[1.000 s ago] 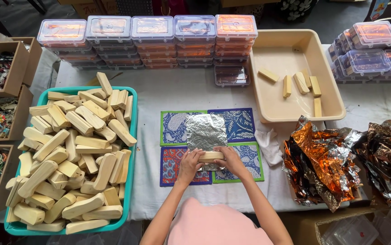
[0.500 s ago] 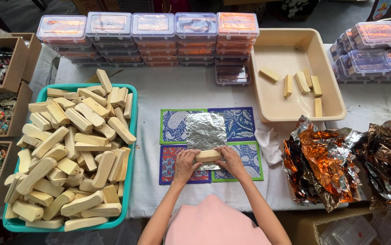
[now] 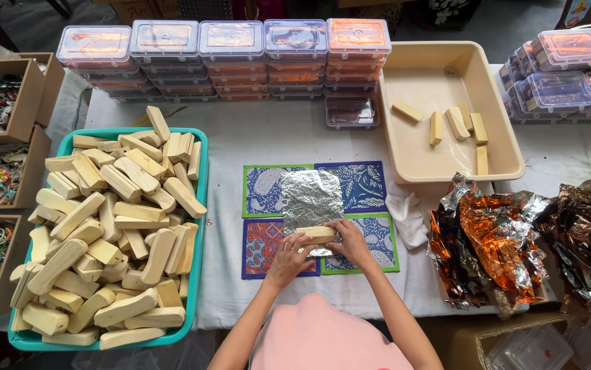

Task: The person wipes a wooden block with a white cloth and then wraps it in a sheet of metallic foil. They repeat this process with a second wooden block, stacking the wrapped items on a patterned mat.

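Both hands, left hand (image 3: 288,251) and right hand (image 3: 350,241), pinch the ends of a pale rectangular wooden block (image 3: 316,234) lying crosswise on the near edge of a crinkled silver foil sheet (image 3: 311,197), which rests on four patterned square mats (image 3: 362,183) on the white-clothed tabletop (image 3: 275,137).

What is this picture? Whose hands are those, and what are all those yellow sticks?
The picture comes from a camera worn on a person's head, looking down at a table, so the hands belong to that person. No machine is here. The left hand and right hand together hold one pale block on the near edge of a foil sheet. The foil lies on four patterned mats. On the left, a green tub is heaped with more such blocks. At the back right, a beige tray holds a few. Stacks of clear boxes line the back, and crumpled orange foil lies on the right.
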